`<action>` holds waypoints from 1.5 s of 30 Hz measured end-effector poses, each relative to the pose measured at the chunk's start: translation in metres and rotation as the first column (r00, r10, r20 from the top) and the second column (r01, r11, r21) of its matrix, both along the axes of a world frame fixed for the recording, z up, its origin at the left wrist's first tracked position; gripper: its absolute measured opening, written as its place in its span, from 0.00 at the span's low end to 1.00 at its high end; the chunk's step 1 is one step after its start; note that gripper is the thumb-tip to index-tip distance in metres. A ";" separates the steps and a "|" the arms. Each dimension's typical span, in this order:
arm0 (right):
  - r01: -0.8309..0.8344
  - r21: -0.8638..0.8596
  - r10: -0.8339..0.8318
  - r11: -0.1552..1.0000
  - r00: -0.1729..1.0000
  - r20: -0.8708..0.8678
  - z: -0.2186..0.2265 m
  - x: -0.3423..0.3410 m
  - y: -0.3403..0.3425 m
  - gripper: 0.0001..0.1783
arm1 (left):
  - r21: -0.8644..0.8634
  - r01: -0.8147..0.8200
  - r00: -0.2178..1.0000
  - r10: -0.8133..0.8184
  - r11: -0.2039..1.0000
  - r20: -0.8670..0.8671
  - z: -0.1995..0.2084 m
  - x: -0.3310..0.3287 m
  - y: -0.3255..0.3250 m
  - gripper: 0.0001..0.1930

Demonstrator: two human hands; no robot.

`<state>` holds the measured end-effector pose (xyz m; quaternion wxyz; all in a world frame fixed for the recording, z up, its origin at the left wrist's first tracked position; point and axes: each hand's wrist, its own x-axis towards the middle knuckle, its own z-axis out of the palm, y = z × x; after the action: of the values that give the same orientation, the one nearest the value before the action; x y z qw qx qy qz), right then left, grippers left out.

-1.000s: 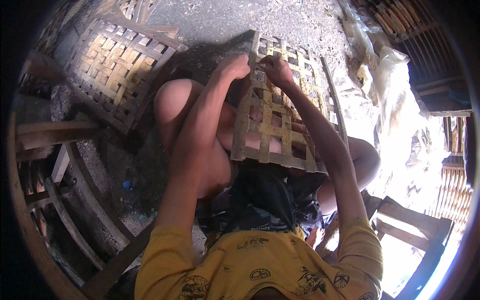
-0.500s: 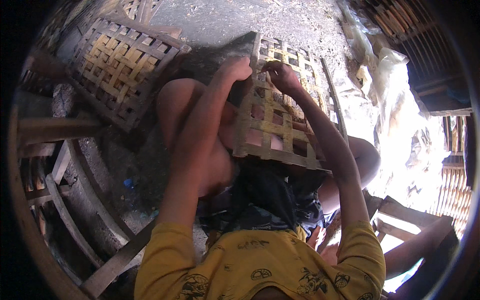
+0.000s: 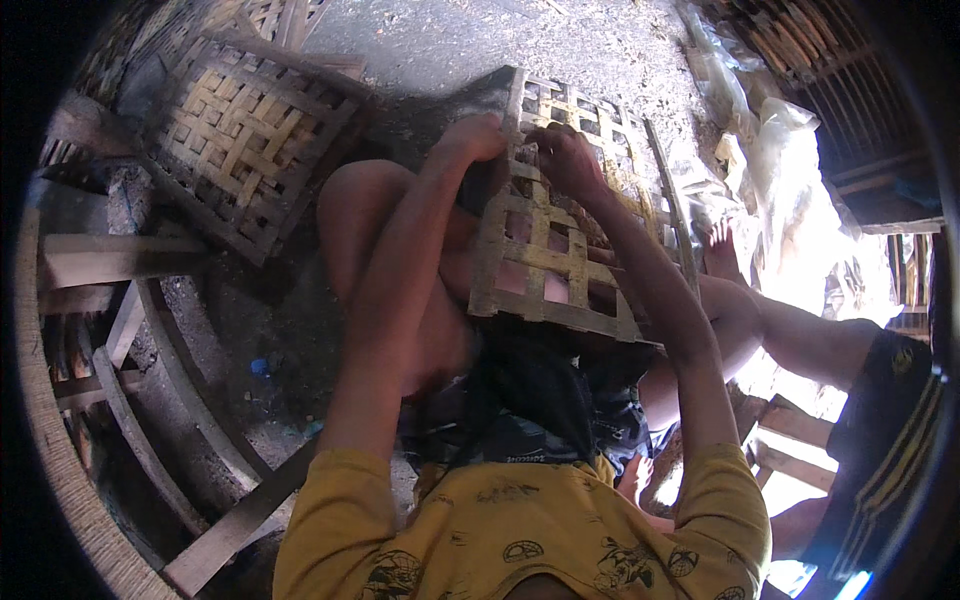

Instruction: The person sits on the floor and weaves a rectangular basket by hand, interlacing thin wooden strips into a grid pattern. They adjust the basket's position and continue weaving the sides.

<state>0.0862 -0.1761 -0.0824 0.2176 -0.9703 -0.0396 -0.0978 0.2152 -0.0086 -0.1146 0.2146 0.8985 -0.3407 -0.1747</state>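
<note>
A woven bamboo panel (image 3: 545,262) with square gaps rests across my lap and legs. My left hand (image 3: 476,138) is closed at the panel's left edge, near its far end; part of its fingers is hidden. Just to the right, my right hand (image 3: 568,162) bends down over the weave, its fingers curled together against the strips. What those fingertips pinch is too dark and small to make out. Along the panel's right side runs a narrow bamboo strip (image 3: 672,205).
A second woven panel (image 3: 240,135) lies at the far left. Curved wooden pieces (image 3: 195,390) stand at the left. Crumpled clear plastic sheeting (image 3: 790,200) lies at the right. Another person's leg (image 3: 815,345), in dark striped shorts, reaches in from the right beside a wooden frame (image 3: 795,440).
The other person's leg and foot have come in at the right, beside my knee. My right hand has shifted slightly on the weave; my left hand has hardly moved.
</note>
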 end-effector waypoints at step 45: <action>0.164 0.225 -0.192 0.960 0.976 0.106 0.075 -0.092 -0.081 0.12 | 0.000 -0.081 0.583 0.048 0.997 -0.811 0.024 0.029 -0.033 0.25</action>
<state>-0.0055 -0.2571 -0.0074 0.3085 -0.9326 0.0450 -0.1820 0.2445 -0.0414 -0.0906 0.3688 0.7280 -0.1760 -0.5505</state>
